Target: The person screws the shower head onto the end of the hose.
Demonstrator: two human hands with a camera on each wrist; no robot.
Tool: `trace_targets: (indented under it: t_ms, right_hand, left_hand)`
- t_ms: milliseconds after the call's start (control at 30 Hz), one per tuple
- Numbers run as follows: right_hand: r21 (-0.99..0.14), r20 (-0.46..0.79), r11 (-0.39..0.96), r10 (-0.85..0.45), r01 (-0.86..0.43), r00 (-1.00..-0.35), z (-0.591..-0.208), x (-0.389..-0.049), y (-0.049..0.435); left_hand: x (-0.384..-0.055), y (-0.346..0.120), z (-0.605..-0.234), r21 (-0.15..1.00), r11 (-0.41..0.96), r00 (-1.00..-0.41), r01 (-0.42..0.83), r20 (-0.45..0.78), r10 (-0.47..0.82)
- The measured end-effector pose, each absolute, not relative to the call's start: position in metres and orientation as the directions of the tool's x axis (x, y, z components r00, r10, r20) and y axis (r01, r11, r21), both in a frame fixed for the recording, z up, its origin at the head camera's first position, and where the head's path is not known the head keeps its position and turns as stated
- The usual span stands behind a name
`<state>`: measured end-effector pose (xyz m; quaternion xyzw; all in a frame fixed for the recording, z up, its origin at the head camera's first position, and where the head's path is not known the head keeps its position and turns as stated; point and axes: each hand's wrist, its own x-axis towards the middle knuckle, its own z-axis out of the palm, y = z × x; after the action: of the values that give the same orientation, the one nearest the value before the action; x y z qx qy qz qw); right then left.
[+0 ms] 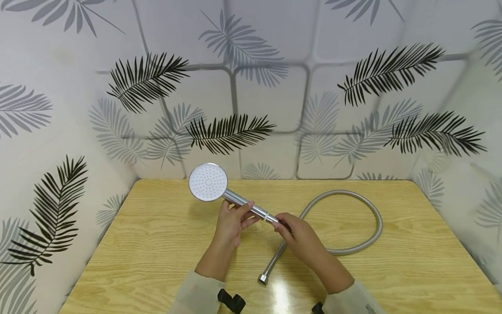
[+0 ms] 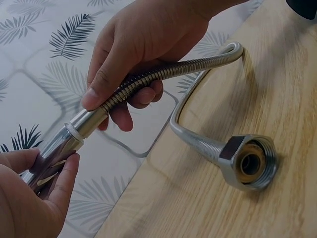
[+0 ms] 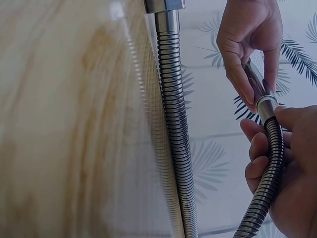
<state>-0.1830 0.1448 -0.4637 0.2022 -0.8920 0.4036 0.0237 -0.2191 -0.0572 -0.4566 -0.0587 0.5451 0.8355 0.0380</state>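
Observation:
A chrome shower head [image 1: 208, 182] with a round white spray face is held above the table, face toward me. My left hand [image 1: 230, 222] grips its handle [image 1: 240, 200], thumb on top and fingers beneath. At the handle's lower end, my right hand [image 1: 300, 237] pinches the metal hose's end fitting [image 2: 88, 121], which meets the handle at a pale ring [image 2: 74, 132]. From there the ribbed hose [image 1: 375, 209] loops to the right over the table. Its other end, a hex nut [image 2: 249, 162] with an open threaded mouth, lies on the wood in front of my hands.
The light wooden table [image 1: 149, 244] reaches back to a wall [image 1: 266, 96] patterned with feather-like leaves. Pale sleeves [image 1: 201, 292] cover my forearms, with a black strap [image 1: 231, 301] at the left wrist.

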Motion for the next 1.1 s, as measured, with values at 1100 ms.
trace_targets:
  t_ms: [1100]
  right_hand:
    - [-0.707,0.182,0.601,-0.354,-0.373,-0.917,-0.4616,-0.1817,0.1419]
  left_hand:
    - [-0.2201,-0.0587,-0.4551,0.903,-0.407,-0.989,-0.135,-0.149,-0.004]
